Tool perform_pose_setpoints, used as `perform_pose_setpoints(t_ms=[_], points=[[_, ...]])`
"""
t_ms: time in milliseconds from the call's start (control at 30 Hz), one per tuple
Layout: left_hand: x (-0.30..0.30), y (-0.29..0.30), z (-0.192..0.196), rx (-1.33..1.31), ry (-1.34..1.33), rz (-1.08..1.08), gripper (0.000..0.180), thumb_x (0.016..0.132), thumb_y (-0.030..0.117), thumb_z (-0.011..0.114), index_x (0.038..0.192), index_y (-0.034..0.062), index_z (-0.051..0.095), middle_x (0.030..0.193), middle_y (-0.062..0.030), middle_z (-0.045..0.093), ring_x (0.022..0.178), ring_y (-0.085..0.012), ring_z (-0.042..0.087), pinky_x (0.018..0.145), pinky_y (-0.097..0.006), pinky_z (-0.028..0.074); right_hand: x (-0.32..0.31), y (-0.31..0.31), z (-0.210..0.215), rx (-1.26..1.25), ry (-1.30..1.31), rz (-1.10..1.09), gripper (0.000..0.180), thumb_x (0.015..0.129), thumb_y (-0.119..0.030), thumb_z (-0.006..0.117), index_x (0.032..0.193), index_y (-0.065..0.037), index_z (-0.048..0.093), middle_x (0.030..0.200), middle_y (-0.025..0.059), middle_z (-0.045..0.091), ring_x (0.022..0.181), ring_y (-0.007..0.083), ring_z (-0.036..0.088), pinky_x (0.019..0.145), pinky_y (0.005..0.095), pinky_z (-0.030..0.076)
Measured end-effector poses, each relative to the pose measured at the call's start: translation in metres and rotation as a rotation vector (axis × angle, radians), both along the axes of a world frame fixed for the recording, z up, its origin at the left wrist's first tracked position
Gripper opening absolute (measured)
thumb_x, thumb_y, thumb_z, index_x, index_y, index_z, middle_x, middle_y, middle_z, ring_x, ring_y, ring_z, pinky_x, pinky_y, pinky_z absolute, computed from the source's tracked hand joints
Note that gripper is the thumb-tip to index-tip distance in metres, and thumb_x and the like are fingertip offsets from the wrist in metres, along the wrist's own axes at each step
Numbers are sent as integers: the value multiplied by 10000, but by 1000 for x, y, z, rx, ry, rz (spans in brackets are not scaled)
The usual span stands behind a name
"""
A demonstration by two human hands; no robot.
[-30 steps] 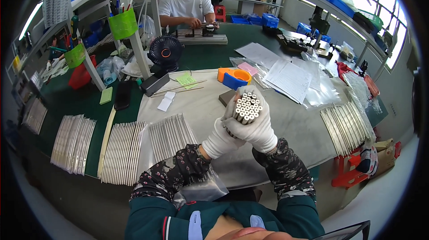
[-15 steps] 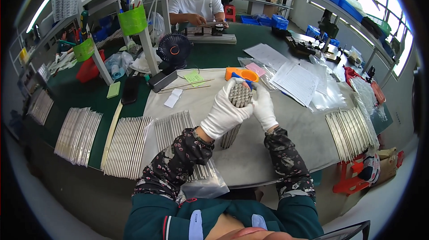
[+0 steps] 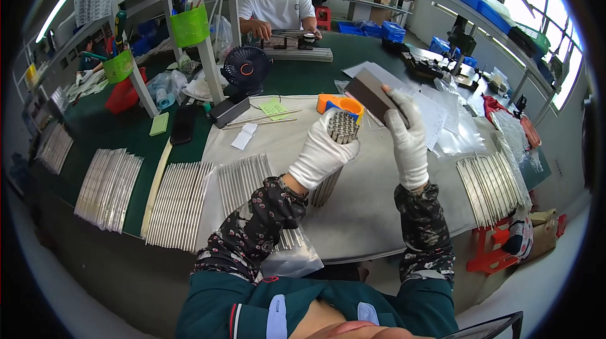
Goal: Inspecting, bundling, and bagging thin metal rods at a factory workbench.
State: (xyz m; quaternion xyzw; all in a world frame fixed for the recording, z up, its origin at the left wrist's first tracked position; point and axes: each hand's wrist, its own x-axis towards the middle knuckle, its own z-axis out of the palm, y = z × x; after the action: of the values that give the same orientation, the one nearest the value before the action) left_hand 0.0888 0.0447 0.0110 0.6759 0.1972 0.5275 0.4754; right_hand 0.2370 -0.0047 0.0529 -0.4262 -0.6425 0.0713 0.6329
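My left hand [image 3: 319, 161], in a white glove, is wrapped round a bundle of thin metal rods [image 3: 343, 127]. The bundle stands roughly upright, its rod ends facing up and its lower part showing below the glove. To the right, my gloved right hand [image 3: 408, 143] grips a dark grey-brown rectangular block [image 3: 374, 93], raised and tilted above the papers. Just behind the bundle sits an orange tape dispenser [image 3: 341, 104] with blue on it. Left of my left arm, a row of metal rods [image 3: 243, 178] lies on the grey mat [image 3: 372, 213].
More rod rows lie left [image 3: 180, 203] and far right [image 3: 489, 187]. Behind are a small fan [image 3: 247, 69], a black box [image 3: 230, 110], papers [image 3: 435, 108] and plastic bags [image 3: 464, 134]. Shelf posts [image 3: 201, 42] rise at left. A co-worker [image 3: 276, 4] sits across the table.
My right hand has left the rod bundle, moved right and up, and now holds the dark block. My left hand keeps the bundle in nearly the same place.
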Motion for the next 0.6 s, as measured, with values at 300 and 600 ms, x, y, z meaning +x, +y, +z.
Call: perform_pose_setpoints(t_ms=[300, 600], points=[[10, -4, 6, 352, -101, 181, 350, 703, 36, 630, 1021, 18, 484, 807, -31, 567, 736, -105, 559, 678, -245, 470, -22, -21, 23, 168, -514, -215, 368, 684, -188, 703, 1014, -40, 637, 939, 165, 543, 882, 300, 538, 784, 358, 447], [7, 1, 7, 95, 38, -62, 370, 809, 217, 620, 1131, 83, 495, 1070, -89, 557, 1054, -213, 542, 842, -325, 450, -27, -14, 20, 107, -500, -272, 409, 626, -226, 732, 998, -81, 643, 980, 179, 507, 912, 328, 517, 812, 398, 435]])
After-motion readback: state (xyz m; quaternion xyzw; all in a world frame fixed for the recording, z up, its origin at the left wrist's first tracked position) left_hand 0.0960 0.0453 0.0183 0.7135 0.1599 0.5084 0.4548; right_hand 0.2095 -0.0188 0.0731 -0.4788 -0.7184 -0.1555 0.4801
